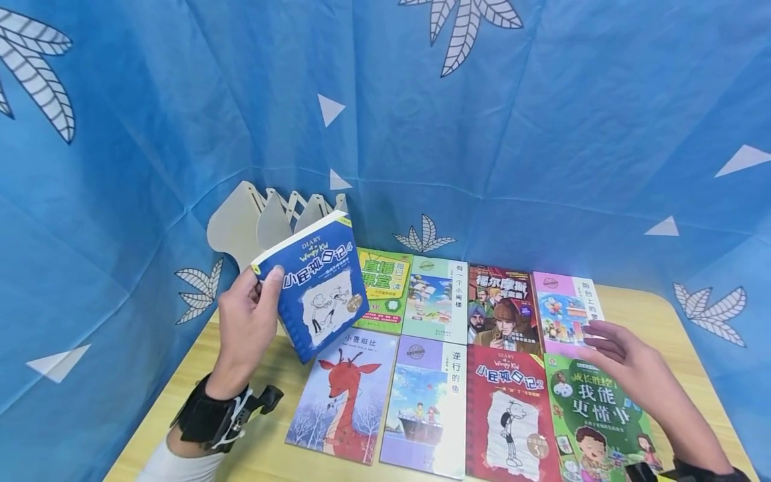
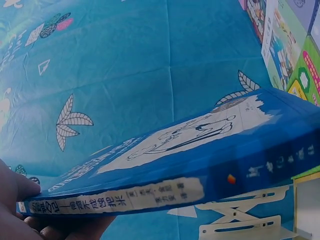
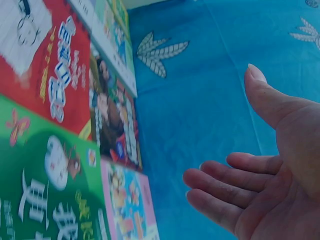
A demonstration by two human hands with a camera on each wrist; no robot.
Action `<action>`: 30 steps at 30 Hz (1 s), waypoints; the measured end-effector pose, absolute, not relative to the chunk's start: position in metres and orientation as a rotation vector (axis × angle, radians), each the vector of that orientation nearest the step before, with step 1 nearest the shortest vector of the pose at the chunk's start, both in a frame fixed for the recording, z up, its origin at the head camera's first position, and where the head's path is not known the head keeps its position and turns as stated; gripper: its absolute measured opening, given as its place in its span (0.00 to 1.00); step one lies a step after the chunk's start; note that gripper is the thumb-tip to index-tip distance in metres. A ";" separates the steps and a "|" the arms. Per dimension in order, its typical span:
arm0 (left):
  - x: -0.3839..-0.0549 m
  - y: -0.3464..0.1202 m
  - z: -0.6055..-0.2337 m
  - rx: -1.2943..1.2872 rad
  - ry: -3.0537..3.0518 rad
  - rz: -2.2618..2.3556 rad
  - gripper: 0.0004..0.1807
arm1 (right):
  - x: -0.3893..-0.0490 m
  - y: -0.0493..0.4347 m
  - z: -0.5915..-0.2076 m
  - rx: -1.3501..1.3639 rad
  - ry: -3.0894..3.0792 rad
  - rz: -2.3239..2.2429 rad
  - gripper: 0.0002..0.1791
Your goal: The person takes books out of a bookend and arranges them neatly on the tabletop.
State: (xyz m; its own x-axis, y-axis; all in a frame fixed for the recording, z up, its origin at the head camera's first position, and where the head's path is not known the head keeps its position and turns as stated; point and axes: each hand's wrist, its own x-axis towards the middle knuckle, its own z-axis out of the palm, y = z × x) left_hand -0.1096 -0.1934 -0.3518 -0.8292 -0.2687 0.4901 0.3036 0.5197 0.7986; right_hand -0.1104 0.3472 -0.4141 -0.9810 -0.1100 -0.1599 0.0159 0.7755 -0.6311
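Observation:
My left hand (image 1: 243, 328) grips a blue Wimpy Kid book (image 1: 322, 294) by its upper left edge, thumb on the cover. The book is tilted and lifted above the table, its front cover facing up. In the left wrist view the spine of the blue book (image 2: 115, 200) shows along its length. My right hand (image 1: 635, 368) holds nothing and hovers over a green book (image 1: 593, 408) and a pink-edged book (image 1: 566, 308). Its fingers are relaxed and spread from the thumb in the right wrist view.
Books lie in two rows on the wooden table (image 1: 674, 335), among them a red book (image 1: 512, 415), a deer book (image 1: 343, 395), a purple book (image 1: 424, 402) and a detective book (image 1: 502, 308). A cream expandable book stand (image 1: 235, 224) stands at the back left, before a blue curtain (image 1: 421, 134).

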 end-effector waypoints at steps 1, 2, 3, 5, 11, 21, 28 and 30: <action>-0.110 -0.193 -0.352 -0.021 -2.192 -1.311 0.16 | -0.111 0.344 -0.414 -0.087 2.779 -1.008 0.41; -0.109 -0.192 -0.352 -0.018 -2.194 -1.319 0.17 | -0.112 0.340 -0.413 -0.098 2.777 -1.021 0.41; -0.109 -0.192 -0.352 -0.014 -2.196 -1.329 0.17 | -0.113 0.336 -0.412 -0.108 2.775 -1.036 0.41; -0.109 -0.190 -0.352 -0.013 -2.197 -1.357 0.17 | -0.115 0.329 -0.409 -0.133 2.776 -1.061 0.41; -0.110 -0.182 -0.353 -0.043 -2.175 -1.425 0.17 | -0.121 0.309 -0.403 -0.191 2.784 -1.119 0.41; -0.112 -0.168 -0.353 -0.104 -2.175 -1.466 0.16 | -0.127 0.289 -0.398 -0.242 2.785 -1.136 0.42; -0.114 -0.160 -0.355 -0.140 -2.176 -1.504 0.16 | -0.130 0.280 -0.397 -0.253 2.752 -1.159 0.42; -0.114 -0.158 -0.355 -0.148 -2.183 -1.506 0.16 | -0.131 0.278 -0.398 -0.268 2.745 -1.170 0.42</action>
State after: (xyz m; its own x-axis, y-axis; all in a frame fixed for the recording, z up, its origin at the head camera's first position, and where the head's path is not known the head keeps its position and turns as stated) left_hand -0.1139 -0.1576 -0.3551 -0.8788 -0.1779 0.4428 0.3508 0.3881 0.8522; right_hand -0.1309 0.2782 -0.3981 -0.9735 -0.2197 -0.0637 -0.1061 0.6805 -0.7250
